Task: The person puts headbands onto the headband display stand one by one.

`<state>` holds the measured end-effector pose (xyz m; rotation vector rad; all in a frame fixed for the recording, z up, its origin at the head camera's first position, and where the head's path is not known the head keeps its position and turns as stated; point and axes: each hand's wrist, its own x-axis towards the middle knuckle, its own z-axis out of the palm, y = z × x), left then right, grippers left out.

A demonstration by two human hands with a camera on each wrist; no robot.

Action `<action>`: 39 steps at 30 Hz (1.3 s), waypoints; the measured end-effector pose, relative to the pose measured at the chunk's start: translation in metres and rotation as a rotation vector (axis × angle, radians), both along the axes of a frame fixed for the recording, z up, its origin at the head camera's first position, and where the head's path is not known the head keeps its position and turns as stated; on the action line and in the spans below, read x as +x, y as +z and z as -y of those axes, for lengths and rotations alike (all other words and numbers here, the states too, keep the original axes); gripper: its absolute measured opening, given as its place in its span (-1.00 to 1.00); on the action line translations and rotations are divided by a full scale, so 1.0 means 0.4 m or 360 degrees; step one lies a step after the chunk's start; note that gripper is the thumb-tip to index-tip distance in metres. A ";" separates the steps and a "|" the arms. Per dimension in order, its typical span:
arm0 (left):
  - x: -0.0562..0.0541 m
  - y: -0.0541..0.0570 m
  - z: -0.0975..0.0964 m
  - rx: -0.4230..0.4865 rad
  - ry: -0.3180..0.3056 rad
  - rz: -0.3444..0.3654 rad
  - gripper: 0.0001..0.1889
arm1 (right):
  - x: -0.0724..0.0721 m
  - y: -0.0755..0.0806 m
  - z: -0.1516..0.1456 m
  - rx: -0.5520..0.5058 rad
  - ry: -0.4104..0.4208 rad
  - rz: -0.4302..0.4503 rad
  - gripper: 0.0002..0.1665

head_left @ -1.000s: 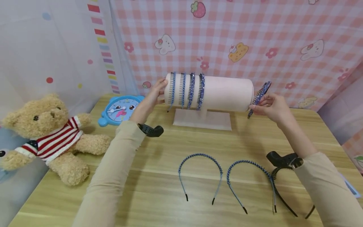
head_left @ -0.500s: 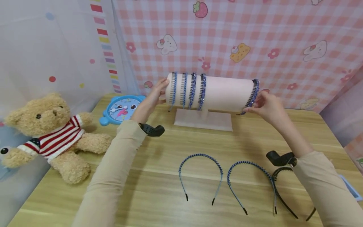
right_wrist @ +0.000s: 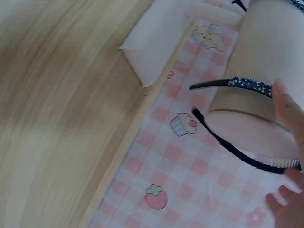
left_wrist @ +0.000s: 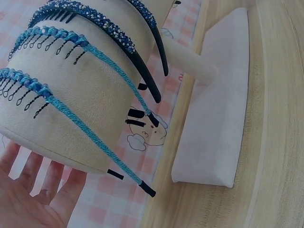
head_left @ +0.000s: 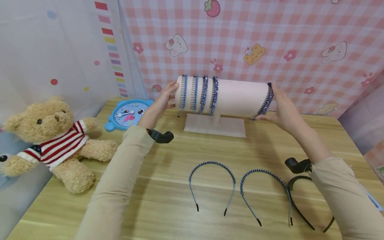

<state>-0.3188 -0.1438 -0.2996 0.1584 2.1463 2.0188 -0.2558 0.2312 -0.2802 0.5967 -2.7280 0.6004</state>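
Note:
A pale padded cylinder (head_left: 240, 96) on a stand carries two blue braided headbands (left_wrist: 71, 119) and two glittery ones (head_left: 214, 96) towards its left. My left hand (head_left: 163, 99) rests against the cylinder's left end, its fingers outstretched in the left wrist view. At the right end, another glittery headband (head_left: 265, 104) sits aslant, partly over the rim. Spread wide, my right hand (head_left: 285, 111) touches it, thumb at the lower part and fingers at the upper. In the right wrist view, one arm of that headband (right_wrist: 216, 137) hangs outside the cylinder's end face.
Two blue headbands (head_left: 212, 163) (head_left: 261, 171) and a black one (head_left: 303, 218) lie on the wooden table (head_left: 168, 206). The stand's flat base (head_left: 207, 128) is under the cylinder. At left are a blue toy clock (head_left: 129, 115) and a teddy bear (head_left: 63, 143). A checked cloth (head_left: 288, 30) hangs behind.
My right hand has moved left, bringing the glittery headband from beside the cylinder onto its right end. Its pinching fingers have since spread apart. My left hand has stayed in place.

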 end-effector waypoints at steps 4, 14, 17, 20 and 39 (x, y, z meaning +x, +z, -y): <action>-0.002 0.001 -0.004 -0.0006 -0.0006 -0.0013 -0.39 | -0.010 -0.013 -0.011 0.0094 0.0082 -0.0180 0.32; -0.003 0.010 -0.015 -0.0003 -0.0018 -0.0007 -0.40 | -0.037 0.023 -0.009 0.0152 0.0216 -0.0212 0.27; -0.004 0.011 -0.014 0.0005 -0.0006 -0.0007 -0.41 | -0.046 0.043 0.009 0.0165 0.0211 -0.0144 0.26; -0.005 0.012 -0.012 0.0002 0.0015 0.0002 -0.41 | -0.055 0.063 0.031 0.0211 0.0184 -0.0068 0.26; 0.007 0.003 -0.005 -0.0007 0.0017 0.0001 -0.40 | -0.085 0.106 0.166 0.0451 0.0106 0.0348 0.30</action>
